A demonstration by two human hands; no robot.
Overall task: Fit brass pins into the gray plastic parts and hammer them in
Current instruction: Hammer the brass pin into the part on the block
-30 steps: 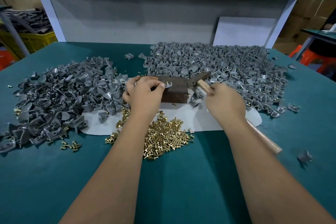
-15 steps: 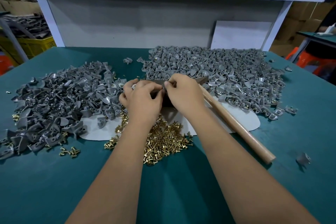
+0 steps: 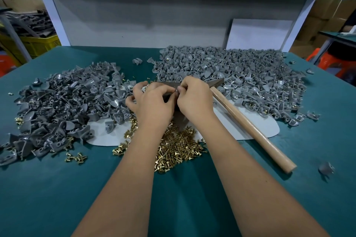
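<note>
Both hands meet over a dark block (image 3: 178, 115) at mid-table: the left hand (image 3: 154, 102) and right hand (image 3: 194, 98) pinch a small gray part between curled fingertips, too hidden to make out. Shiny brass pins (image 3: 177, 146) lie heaped just before the wrists, gray plastic parts (image 3: 57, 106) piled at either side, and the wooden-handled hammer (image 3: 248, 127) lies ungripped beside the right hand
</note>
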